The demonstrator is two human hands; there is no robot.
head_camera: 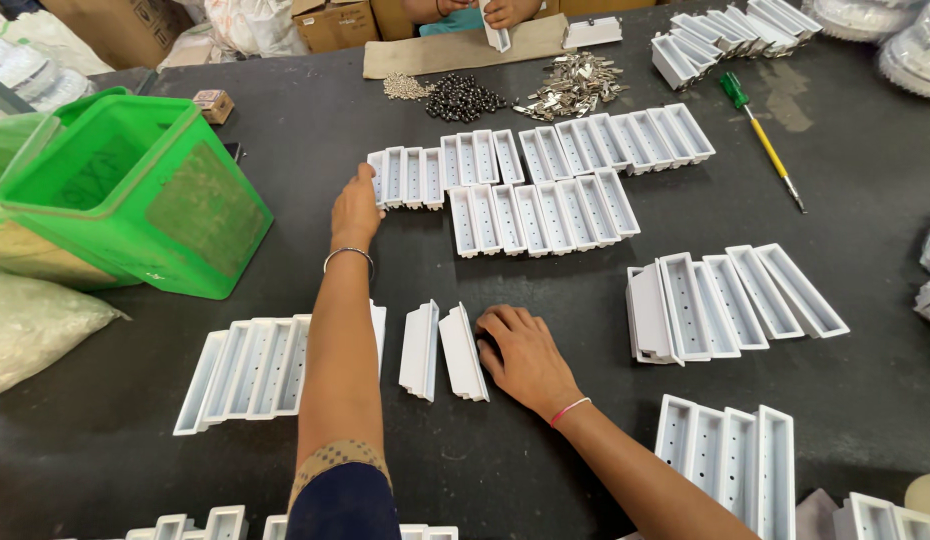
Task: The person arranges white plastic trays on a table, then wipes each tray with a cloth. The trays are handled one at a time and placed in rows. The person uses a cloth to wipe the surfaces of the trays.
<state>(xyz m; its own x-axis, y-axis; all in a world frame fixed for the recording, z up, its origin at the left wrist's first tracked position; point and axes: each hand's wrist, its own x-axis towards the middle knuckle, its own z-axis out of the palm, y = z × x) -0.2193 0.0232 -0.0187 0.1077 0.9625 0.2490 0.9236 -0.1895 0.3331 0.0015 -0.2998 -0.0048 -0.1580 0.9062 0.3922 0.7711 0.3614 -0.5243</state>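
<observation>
We stretch our left hand [356,205] to 12 o'clock, fingers flat on the end white perforated tray [378,176] of a tidy row, gripping nothing | right hand [526,355] rests open beside upturned tray [463,352], steadying it | green bin [135,185] at 10 o'clock.

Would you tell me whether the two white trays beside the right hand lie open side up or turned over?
Turned over: the two white trays by the right hand show plain sloped backs, no hollow or holes.
</observation>
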